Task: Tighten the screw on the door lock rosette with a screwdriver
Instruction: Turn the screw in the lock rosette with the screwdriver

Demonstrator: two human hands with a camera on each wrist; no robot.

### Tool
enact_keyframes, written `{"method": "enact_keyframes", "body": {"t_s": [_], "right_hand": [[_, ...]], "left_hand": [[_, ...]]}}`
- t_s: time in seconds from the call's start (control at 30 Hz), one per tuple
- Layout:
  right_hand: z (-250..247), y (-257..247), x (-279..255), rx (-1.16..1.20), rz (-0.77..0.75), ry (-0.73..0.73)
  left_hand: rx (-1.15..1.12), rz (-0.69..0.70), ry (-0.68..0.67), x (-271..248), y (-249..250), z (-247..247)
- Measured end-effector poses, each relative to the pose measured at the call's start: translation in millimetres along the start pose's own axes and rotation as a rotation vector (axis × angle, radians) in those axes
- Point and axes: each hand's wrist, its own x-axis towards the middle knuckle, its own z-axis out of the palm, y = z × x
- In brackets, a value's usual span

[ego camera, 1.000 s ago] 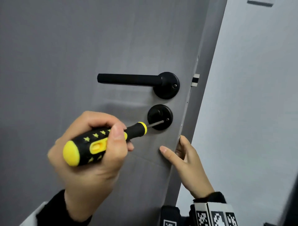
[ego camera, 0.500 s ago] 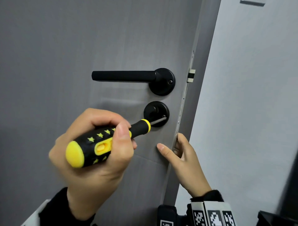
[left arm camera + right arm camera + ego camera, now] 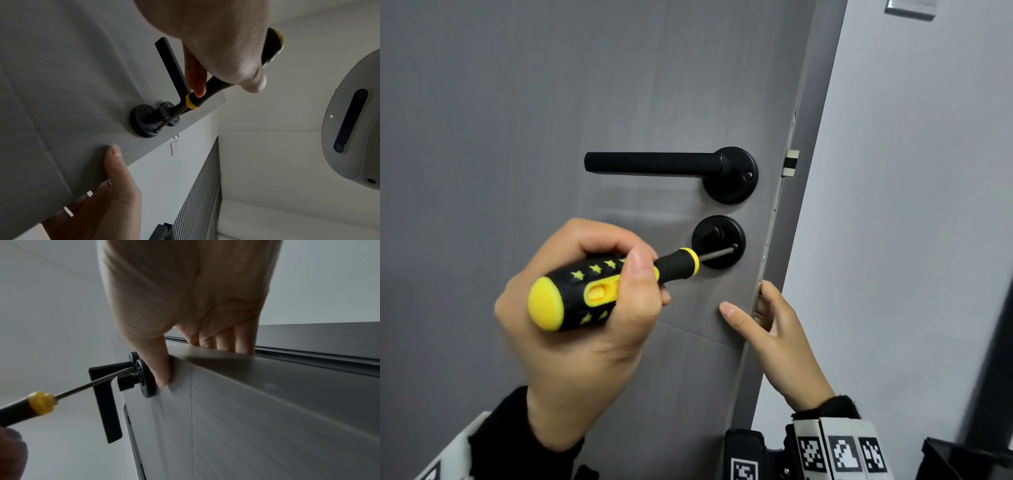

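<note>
Left hand [image 3: 585,308], fingers curled round a yellow-black screwdriver [image 3: 599,284] — shaft slanting up-right, tip in the lock rosette's [image 3: 719,241] right-side screw [image 3: 735,246] — right hand [image 3: 774,329] clasps the door edge [image 3: 774,212] below.

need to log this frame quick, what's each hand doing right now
Left hand: grips the screwdriver, tip at the lock rosette screw.
Right hand: grips the door edge, thumb on the face, fingers behind.
</note>
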Motion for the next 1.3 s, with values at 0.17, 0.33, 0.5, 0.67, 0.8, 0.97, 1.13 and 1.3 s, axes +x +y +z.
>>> {"method": "enact_keyframes", "body": {"t_s": [0.17,0.33,0.5,0.67,0.8,0.97,1.13,1.3], "right_hand": [[-2.4,3.2,4.3,-0.031,0.010,0.007],[-3.9,7.2,6.5,-0.027,0.012,0.006],[-5.0,8.6,8.0,-0.032,0.002,0.003],[-5.3,10.2,9.3,-0.026,-0.001,0.002],[-5.6,10.1,10.3,-0.017,-0.004,0.003],[-6.5,9.6,12.0,-0.036,0.014,0.008],[-6.2,8.9,13.5,-0.055,0.029,0.012],[-6.9,10.2,14.8,-0.062,0.038,0.020]], "left_hand": [[-0.062,0.005,0.022,1.1,-6.9,4.0],[-0.085,0.014,0.042,0.4,-10.1,8.5],[-0.069,-0.018,0.064,3.6,-12.7,9.7],[0.015,-0.071,0.047,5.3,-14.3,10.3],[-0.014,-0.070,0.025,5.4,-8.4,9.8],[0.018,-0.009,-0.033,6.7,4.2,8.5],[-0.031,0.000,-0.161,8.7,14.7,8.9],[-0.097,-0.062,-0.231,14.3,17.8,9.2]]}}
